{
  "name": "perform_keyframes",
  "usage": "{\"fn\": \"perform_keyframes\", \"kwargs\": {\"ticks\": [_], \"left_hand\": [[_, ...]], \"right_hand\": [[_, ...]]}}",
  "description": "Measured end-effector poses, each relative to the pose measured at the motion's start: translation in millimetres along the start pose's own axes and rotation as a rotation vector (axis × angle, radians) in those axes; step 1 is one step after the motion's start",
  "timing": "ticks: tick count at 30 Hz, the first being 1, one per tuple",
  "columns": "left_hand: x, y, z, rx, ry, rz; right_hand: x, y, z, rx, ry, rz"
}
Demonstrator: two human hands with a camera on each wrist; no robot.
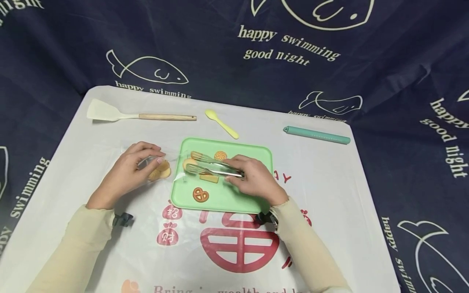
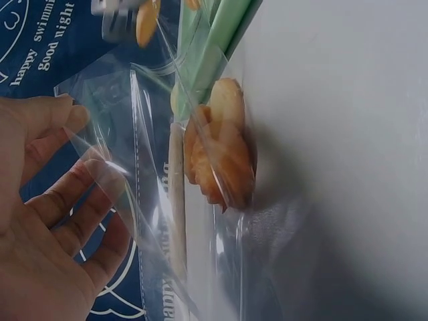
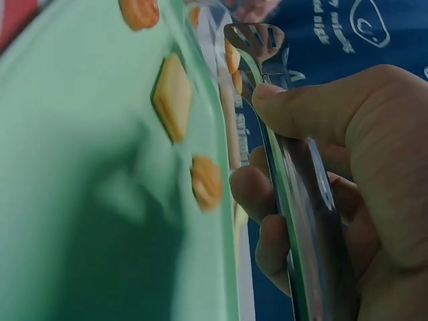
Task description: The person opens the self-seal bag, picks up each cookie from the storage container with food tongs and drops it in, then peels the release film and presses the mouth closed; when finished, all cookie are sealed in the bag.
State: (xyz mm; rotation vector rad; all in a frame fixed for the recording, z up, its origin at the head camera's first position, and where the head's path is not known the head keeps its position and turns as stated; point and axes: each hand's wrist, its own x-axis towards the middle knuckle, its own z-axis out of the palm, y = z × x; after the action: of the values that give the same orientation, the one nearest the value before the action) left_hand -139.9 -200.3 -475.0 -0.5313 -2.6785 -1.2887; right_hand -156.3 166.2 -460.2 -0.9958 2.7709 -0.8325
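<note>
My left hand pinches the edge of a clear plastic bag, its other fingers spread behind the film. Several golden cookies sit inside the bag. The right hand grips metal tongs over a light green tray. A round yellow cookie shows between the slotted tong ends, close to the bag's mouth. On the tray lie a pretzel cookie, a rectangular cookie, partly hidden under the tongs, and a swirl cookie.
Behind the tray lie a white spatula with a wooden handle, a yellow spoon and a teal stick-shaped item. A white cloth with red print covers the table. Dark blue fabric hangs around it.
</note>
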Motion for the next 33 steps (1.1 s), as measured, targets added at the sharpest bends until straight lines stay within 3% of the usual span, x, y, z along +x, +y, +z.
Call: {"fn": "perform_keyframes", "kwargs": {"ticks": [8,20,27,33], "left_hand": [[0.2,-1.8,-0.3,-0.002,0.005,0.019],[1.5,-4.5,0.6,0.005,0.017,0.037],[1.4,-3.7,3.5,-0.008,0.012,0.039],[-2.4,-3.5,4.1,-0.022,0.018,0.021]], "right_hand": [[29.7,-13.2,17.1,-0.046,-0.059,-0.061],[47.1,-24.4,24.9,-0.077,-0.108,-0.084],[30.3,-7.2,8.1,0.002,-0.081,-0.020],[0.8,23.1,-14.4,-0.027,0.016,0.072]]}}
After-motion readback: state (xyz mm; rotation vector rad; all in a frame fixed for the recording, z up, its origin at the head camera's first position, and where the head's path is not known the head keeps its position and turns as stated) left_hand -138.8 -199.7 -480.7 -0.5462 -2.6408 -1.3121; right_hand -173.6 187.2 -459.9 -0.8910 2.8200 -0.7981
